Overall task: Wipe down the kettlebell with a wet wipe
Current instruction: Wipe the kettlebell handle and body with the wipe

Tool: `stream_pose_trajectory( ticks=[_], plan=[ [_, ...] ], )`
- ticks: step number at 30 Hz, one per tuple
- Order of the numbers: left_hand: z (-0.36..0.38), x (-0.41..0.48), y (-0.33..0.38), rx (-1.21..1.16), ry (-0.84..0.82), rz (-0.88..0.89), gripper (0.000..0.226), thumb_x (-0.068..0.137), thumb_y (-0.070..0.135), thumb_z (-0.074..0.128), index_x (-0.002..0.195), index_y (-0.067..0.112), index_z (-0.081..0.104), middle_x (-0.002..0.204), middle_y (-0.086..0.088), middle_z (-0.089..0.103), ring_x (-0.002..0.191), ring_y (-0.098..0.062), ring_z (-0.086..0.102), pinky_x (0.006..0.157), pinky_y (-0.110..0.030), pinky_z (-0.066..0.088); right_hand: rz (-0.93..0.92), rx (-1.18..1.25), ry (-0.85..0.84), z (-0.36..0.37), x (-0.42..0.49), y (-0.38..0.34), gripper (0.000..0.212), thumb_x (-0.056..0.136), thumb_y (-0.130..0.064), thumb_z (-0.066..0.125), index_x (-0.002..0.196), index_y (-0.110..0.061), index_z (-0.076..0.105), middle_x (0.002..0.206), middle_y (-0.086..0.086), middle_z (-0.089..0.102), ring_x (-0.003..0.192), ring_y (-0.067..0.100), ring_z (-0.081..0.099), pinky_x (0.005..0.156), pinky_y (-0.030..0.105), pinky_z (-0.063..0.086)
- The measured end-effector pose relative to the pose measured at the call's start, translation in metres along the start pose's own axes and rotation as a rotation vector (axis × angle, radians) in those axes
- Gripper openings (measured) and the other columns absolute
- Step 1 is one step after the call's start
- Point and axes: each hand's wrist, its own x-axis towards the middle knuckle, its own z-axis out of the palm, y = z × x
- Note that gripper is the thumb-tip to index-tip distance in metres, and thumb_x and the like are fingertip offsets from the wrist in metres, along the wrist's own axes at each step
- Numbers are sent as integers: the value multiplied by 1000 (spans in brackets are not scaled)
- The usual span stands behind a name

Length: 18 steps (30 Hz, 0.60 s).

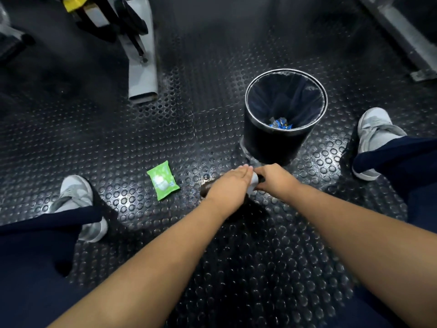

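Gym, frame centre: on the studded rubber floor [142, 138], just below a lined black waste bin [260, 143], my kettlebell [205, 190] sits mostly hidden under both hands, its handle seemingly running left to right. A green wipes pack [163, 181] lies near its left. My left hand [230, 183] rests flat on top, fingers straight. My right hand [274, 177], touching it, grips the white wet wipe [254, 183] at the handle's right end.

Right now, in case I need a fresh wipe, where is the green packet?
In the head view the green packet lies flat on the studded floor, to the left of the left hand, between it and the left shoe.
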Motion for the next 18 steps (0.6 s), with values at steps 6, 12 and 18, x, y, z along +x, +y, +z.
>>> stream_pose_trajectory(
  ticks=[6,12,18],
  plan=[
    [-5,-37,-46,-118,-12,20,60,112,19,34,164,29,7,169,8,6,153,-8,15,123,-25,7,47,-31,-48,1,5,-1,34,80,-15,81,113,-21,75,95,0,75,91,18,68,86,35,55],
    [-8,-72,-89,-156,-81,-73,55,113,32,25,164,32,5,166,12,8,150,-11,30,119,-22,12,57,1,-39,0,1,0,24,80,-15,80,101,-26,75,86,-6,72,84,15,67,79,33,54],
    [-5,-45,-48,-137,-8,-55,54,113,32,26,164,18,16,169,1,16,156,-13,19,124,-22,7,32,-21,-15,2,0,0,22,78,-13,78,97,-24,74,82,-5,72,82,16,67,76,34,53]
  ],
)
